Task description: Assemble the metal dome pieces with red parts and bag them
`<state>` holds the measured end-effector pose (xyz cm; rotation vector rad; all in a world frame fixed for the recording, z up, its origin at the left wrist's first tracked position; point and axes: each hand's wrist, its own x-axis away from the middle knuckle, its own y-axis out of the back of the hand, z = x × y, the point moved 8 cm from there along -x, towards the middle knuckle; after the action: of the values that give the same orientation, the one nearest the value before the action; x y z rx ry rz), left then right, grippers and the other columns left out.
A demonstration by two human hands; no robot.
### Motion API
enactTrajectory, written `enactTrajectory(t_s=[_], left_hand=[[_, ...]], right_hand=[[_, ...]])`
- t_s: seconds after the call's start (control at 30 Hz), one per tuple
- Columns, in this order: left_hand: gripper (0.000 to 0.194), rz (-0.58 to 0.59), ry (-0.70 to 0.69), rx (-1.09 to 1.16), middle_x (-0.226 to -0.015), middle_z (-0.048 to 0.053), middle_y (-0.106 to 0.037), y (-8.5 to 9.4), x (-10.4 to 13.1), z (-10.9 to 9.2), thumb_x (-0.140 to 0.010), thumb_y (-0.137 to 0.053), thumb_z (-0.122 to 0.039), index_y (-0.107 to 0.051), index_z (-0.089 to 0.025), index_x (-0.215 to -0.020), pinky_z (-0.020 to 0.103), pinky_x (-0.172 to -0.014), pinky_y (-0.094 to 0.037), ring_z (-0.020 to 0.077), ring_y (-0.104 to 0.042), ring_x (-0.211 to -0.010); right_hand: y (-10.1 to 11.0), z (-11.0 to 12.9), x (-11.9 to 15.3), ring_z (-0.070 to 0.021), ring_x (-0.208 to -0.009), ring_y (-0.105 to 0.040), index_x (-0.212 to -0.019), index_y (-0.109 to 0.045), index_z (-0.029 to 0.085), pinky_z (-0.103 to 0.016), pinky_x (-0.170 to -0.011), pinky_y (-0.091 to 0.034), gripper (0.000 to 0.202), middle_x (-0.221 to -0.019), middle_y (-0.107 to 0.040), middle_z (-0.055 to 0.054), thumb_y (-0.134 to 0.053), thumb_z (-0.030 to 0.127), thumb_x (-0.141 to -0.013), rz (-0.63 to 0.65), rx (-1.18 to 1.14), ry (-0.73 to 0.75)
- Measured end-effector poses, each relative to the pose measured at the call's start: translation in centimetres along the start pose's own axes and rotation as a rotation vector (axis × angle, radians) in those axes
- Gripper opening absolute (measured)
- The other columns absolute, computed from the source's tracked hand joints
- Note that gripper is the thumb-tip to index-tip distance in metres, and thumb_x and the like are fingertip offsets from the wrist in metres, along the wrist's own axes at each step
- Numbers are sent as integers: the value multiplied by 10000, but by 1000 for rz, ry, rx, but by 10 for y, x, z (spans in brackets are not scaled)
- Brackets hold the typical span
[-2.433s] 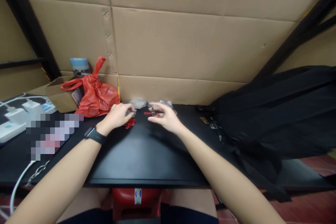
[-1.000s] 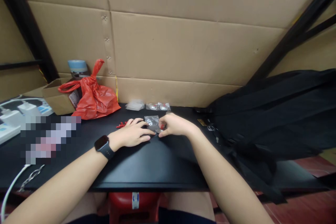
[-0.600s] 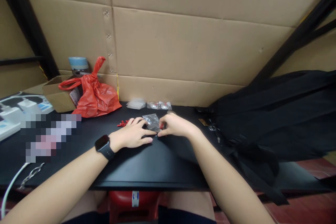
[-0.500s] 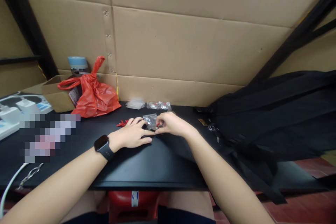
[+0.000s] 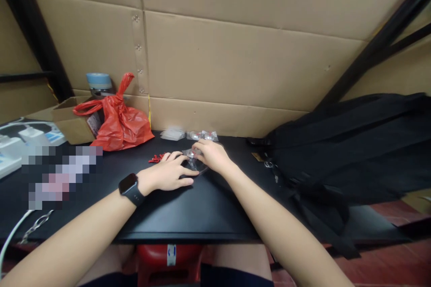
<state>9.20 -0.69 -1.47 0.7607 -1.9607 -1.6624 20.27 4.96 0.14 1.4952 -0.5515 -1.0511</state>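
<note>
On the black table, my left hand (image 5: 170, 171) lies flat with its fingers apart, its index fingertip beside a small clear plastic bag (image 5: 192, 164). My right hand (image 5: 211, 156) is closed at the fingertips around a small silvery round piece (image 5: 191, 154) with some red on it, over the bag. Fingers partly cover this piece, and I cannot tell whether it is inside the bag. Several red cords (image 5: 155, 158) lie beyond my left fingers. A dark watch (image 5: 128, 184) is on my left wrist.
Behind the hands lie a stack of clear bags (image 5: 173, 133) and bagged silvery round pieces (image 5: 203, 136). A red plastic bag (image 5: 123, 123) and a cardboard box (image 5: 74, 121) stand at left, near a power strip (image 5: 15, 161). A black backpack (image 5: 346, 143) takes up the right side.
My right hand has moved left and slightly away, bringing the silvery round piece over the small clear bag. My left hand has stayed nearly in place.
</note>
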Motion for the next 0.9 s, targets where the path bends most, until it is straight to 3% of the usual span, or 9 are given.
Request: enactTrajectory(t_s=[0.13,0.23,0.37,0.43,0.5,0.67,0.83,0.9], left_hand=[[370,-26,-5,-5,-1449,46,-487,0,0,4,-964,-457,-524,-609,-454,-1294,574,-1066,-286,375,-329,-1351],[442,-83,-14,-10,-1436,60,-517,0,-1,10,-951,-473,-541,-540,-381,-1358,530,-1063,-297,360,-362,-1336],[654,-143,54,-64,-1391,147,-545,3,-1,20,-930,-467,-587,-397,-230,-1473,487,-1048,-303,358,-389,-1311],[645,-154,72,-97,-1353,152,-557,5,-1,21,-913,-489,-595,-457,-219,-1435,480,-1027,-318,356,-411,-1278],[606,-162,84,-118,-1294,144,-574,6,-3,22,-885,-531,-604,-550,-224,-1356,479,-999,-338,354,-429,-1236],[382,-266,129,-113,-1162,108,-601,11,-8,28,-889,-569,-485,-670,-253,-1176,466,-943,-362,326,-439,-1172],[242,-378,194,-45,-1102,75,-648,18,-12,39,-922,-495,-333,-718,-241,-920,450,-918,-361,281,-468,-1115],[243,-404,258,18,-1093,62,-669,21,-11,46,-900,-498,-327,-713,-233,-840,455,-909,-367,281,-486,-1097]], right_hand=[[-4,0,-1,-221,-951,-616,-1003,-658,199,-283,-740,-434,130,-1008,-664,-85,-638,248,-885,41,-11,34],[-4,1,2,-215,-927,-616,-957,-679,167,-292,-782,-446,158,-975,-656,-87,-670,294,-864,115,-127,108],[-2,-2,11,-243,-990,-614,-1084,-699,181,-334,-871,-467,468,-1066,-647,-93,-789,482,-737,208,-279,172],[-3,-5,15,-266,-1060,-603,-1173,-676,194,-364,-932,-462,630,-1150,-633,-99,-847,495,-648,252,-312,181],[-5,-6,17,-275,-1111,-589,-1236,-645,201,-379,-972,-451,680,-1209,-623,-102,-869,403,-627,279,-319,189],[-5,-5,11,-227,-1035,-625,-1238,-620,193,-337,-929,-464,545,-1154,-677,-85,-735,102,-713,197,-340,186],[1,-8,4,-183,-832,-648,-923,-663,180,-298,-800,-467,88,-888,-711,-47,-631,158,-844,74,-424,109],[2,-11,3,-174,-793,-645,-834,-628,177,-286,-763,-468,27,-829,-697,-37,-627,198,-851,37,-519,67]])
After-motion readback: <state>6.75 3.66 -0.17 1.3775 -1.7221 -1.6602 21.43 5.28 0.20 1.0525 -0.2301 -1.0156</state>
